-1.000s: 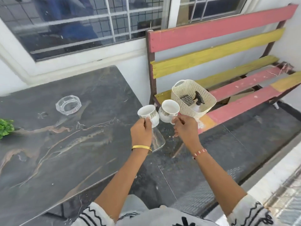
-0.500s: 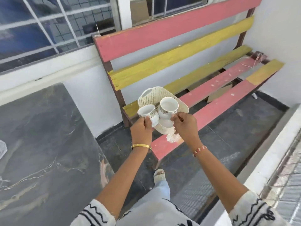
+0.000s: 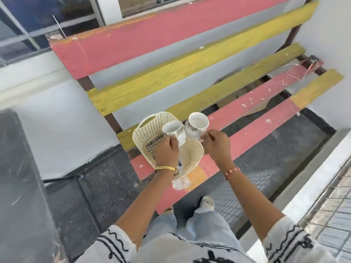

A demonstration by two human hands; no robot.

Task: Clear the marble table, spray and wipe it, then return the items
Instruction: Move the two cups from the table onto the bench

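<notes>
Both hands were up over the bench [image 3: 171, 33], each closed on a mug handle. Left hand [image 3: 167, 150] gripped the left mug [image 3: 173, 130], fingers wrapped round the handle; right hand [image 3: 216, 145] pinched the right mug [image 3: 196, 124] by its handle. Mugs were white with a dark patterned band, both upright-ish, tilted slightly, rims open to camera, sides nearly touching. They hung directly above a cream perforated basket [image 3: 150, 126] that sat on the red seat slat at the bench's left end. A checked cloth [image 3: 153, 144] lay inside the basket, partly hidden by the left hand. Couldn't tell what else was in it. Marble table [image 3: 17, 177] only showed as a dark blurred edge at far left, well apart from the mugs
</notes>
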